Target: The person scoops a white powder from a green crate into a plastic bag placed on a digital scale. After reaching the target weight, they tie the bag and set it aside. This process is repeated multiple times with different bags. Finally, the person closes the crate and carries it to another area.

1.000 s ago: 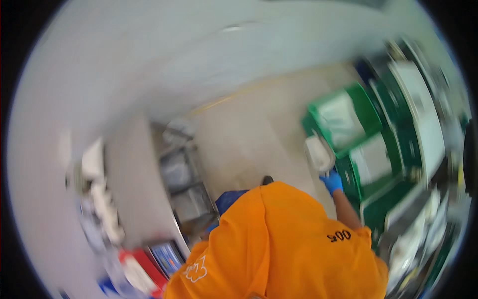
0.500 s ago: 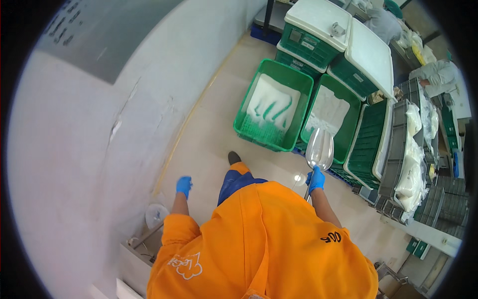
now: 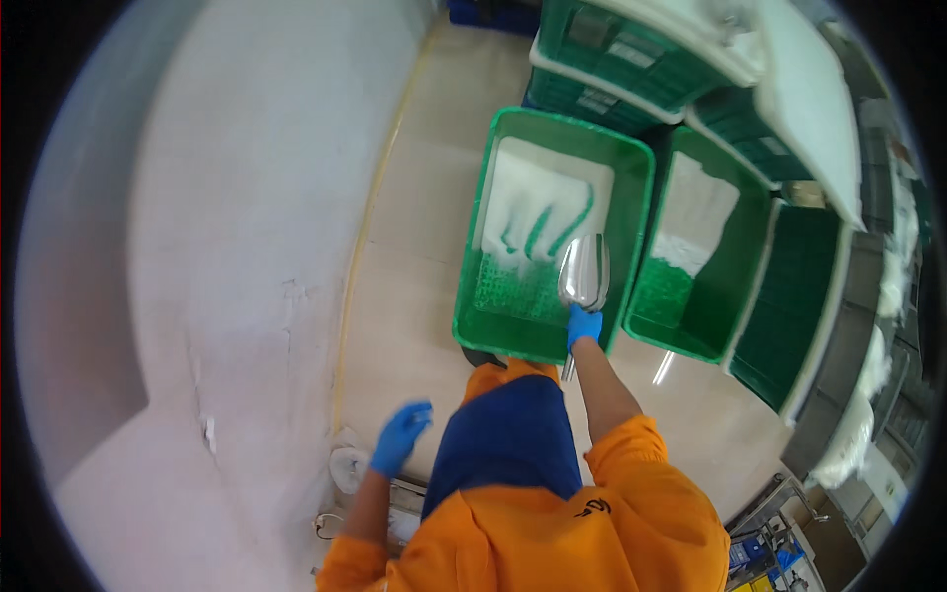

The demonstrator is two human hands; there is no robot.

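1. I take the green crate (image 3: pixel 631 212) nearest my legs as the landmark; it holds white granular material (image 3: pixel 538 197) heaped at its far end, with bare green mesh floor at the near end.
2. My right hand (image 3: pixel 584 326), in a blue glove, is closed around the handle of the metal scoop (image 3: pixel 584 268) at the crate's near rim; the scoop bowl sits over the crate's near-right interior.
3. My left hand (image 3: pixel 400 437), also gloved, hangs empty with fingers loosely spread, well apart from the crate, on its near-left side.
4. I judge the scoop rigid, smooth and light when empty, heavier at the bowl when loaded. Hold it by the handle, close to the bowl.
5. I judge the white material loose and prone to spilling if the scoop is tilted.
6. A second green crate (image 3: pixel 735 296) stands just beside the landmark's right wall.
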